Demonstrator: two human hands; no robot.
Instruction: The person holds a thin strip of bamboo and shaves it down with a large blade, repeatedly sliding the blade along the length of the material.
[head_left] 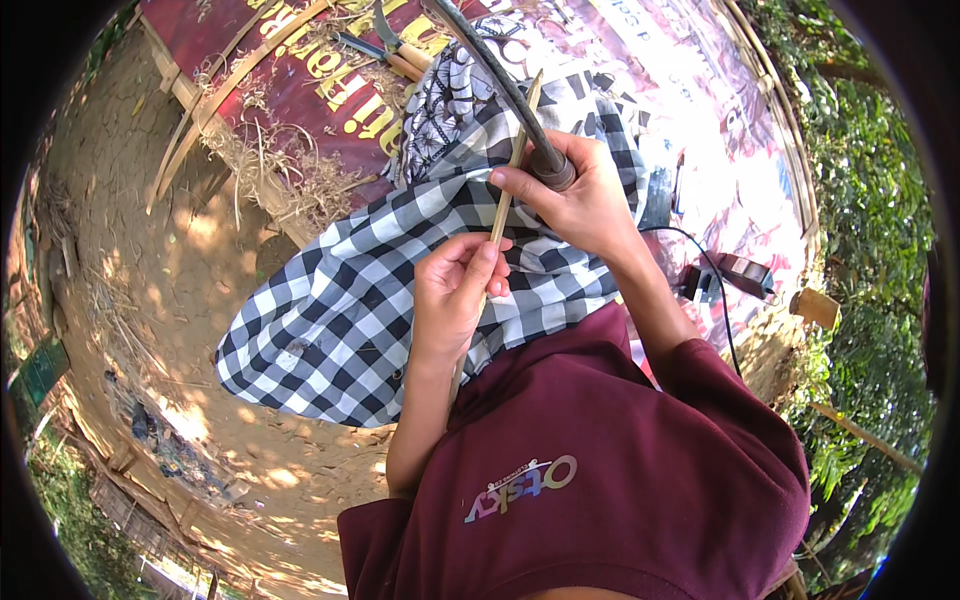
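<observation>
A thin, pale strip of wood or bamboo [502,208] runs up from my lap at a slant, its pointed end near the top. My left hand [455,285] pinches it between thumb and fingers. Above and to the right, my right hand [583,195] is closed round the collar end of a long, dark curved knife [497,78]. Its blade reaches toward the top edge and crosses the strip near my right thumb. That thumb rests against or very close to the strip; exact contact is unclear. A black-and-white checked cloth [345,300] covers my lap beneath both hands.
Curled shavings [295,175] lie along the edge of a red sheet [330,60] at the upper left. Two wooden-handled blades [405,58] lie there too. Bent strips [190,135] overhang that edge. To the right are a black cable [722,290] and a small dark device [745,275].
</observation>
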